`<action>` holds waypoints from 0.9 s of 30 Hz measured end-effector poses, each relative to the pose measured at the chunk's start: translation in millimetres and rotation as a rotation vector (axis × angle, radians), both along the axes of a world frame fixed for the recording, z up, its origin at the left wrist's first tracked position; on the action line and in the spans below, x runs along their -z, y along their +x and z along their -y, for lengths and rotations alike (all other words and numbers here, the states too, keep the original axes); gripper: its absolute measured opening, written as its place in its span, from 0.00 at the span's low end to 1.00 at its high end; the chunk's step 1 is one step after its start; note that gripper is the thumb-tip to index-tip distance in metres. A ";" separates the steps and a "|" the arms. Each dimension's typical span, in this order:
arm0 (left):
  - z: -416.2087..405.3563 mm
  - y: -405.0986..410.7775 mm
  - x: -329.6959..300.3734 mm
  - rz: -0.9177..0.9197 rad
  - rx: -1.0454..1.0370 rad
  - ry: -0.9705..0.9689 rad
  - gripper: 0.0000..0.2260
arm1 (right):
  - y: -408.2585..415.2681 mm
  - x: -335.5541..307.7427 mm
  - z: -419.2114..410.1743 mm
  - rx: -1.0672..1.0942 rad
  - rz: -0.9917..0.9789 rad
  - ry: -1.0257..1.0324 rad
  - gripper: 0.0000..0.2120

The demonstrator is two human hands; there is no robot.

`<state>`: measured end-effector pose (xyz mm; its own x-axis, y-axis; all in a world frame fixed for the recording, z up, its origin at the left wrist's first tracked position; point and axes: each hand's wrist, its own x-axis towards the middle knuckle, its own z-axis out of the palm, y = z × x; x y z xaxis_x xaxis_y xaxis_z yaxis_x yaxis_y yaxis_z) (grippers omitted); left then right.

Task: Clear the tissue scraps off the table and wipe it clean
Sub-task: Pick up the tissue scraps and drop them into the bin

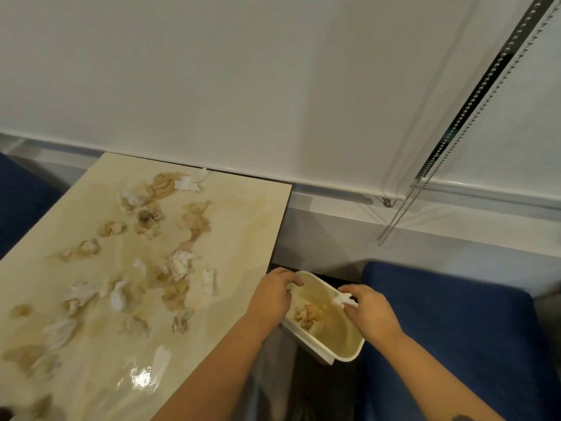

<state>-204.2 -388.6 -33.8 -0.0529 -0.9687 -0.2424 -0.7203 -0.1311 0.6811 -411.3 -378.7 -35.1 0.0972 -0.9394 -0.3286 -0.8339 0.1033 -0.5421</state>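
Both hands worked at a small cream bin [340, 354] held just off the table's [243, 226] right edge, likely so scraps could drop straight in: left hand [273, 294] curled over the bin's near rim to steady it, right hand [368, 311] pinching a white tissue scrap [344, 299] over the opening, one stained wad [306, 316] already inside. Most tissue scraps [145, 247] lay scattered, stained brown, across the wet, streaked table, well apart from the bin. Blue seats [455, 329] flanked the table and a blind cord [431, 180] hung to the right, neither blocking the reach.
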 end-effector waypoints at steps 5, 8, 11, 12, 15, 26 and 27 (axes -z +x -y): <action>-5.2 13.7 -8.0 0.021 0.005 -0.075 0.16 | 11.4 -1.0 2.0 -0.038 -0.023 -0.025 0.15; -10.7 24.5 -15.7 0.024 -0.018 -0.085 0.16 | 25.5 -9.4 6.7 -0.071 -0.003 -0.072 0.15; -15.9 36.0 -24.9 0.016 -0.041 -0.091 0.14 | 41.5 -19.2 11.5 -0.099 0.033 -0.111 0.14; -19.3 41.9 -27.8 0.023 -0.053 -0.098 0.13 | 48.9 -22.1 12.8 -0.117 0.042 -0.118 0.14; -26.0 55.5 -32.3 0.055 -0.079 -0.099 0.12 | 66.5 -31.7 16.3 -0.162 0.072 -0.128 0.13; -63.6 119.9 -38.8 0.197 -0.357 -0.182 0.13 | 132.6 -48.8 23.0 -0.363 0.172 -0.157 0.14; -70.0 127.8 -38.1 0.223 -0.400 -0.193 0.14 | 137.3 -48.4 22.5 -0.379 0.178 -0.153 0.14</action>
